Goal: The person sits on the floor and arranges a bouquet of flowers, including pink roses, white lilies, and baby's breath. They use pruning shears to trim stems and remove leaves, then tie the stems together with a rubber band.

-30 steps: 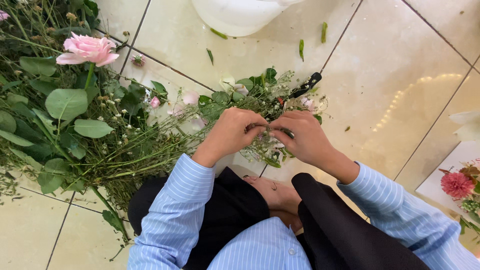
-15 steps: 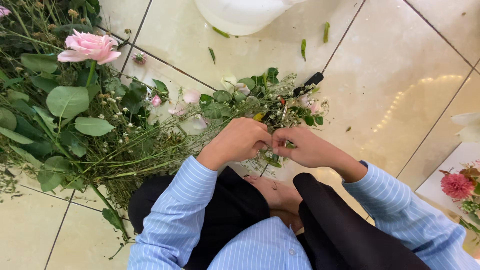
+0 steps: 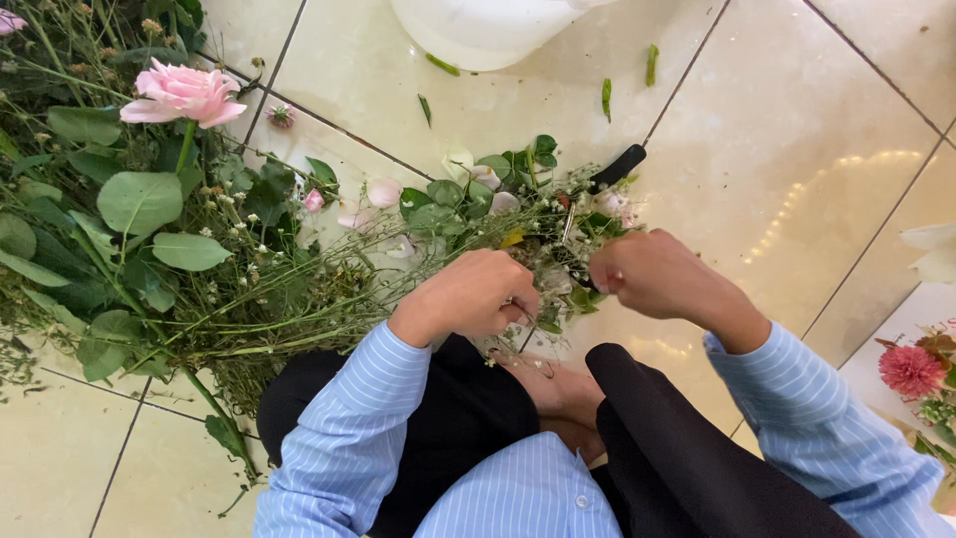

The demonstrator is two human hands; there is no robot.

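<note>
My left hand [image 3: 476, 296] is closed around a bundle of thin green stems [image 3: 299, 309] that runs off to the left into a heap of foliage. My right hand [image 3: 652, 276] is a fist just to its right, pinching a thin strand beside a small sprig of leaves and pale buds [image 3: 573, 254]. The two hands are a short gap apart. Black-handled scissors [image 3: 615, 167] lie on the tiles just beyond my right hand, partly under the greenery. A pink rose [image 3: 181, 94] stands out at the upper left.
A white bucket [image 3: 488, 30] stands at the top centre. Round-leaved greenery [image 3: 129, 214] and loose petals [image 3: 383, 191] cover the left of the tiled floor [image 3: 797, 149]. A red flower [image 3: 908, 369] lies at the right edge. My knees are below the hands.
My hands were pressed together over the sprig a second ago; the right hand has pulled away to the right, opening a gap between them. The left hand stays on the stems.
</note>
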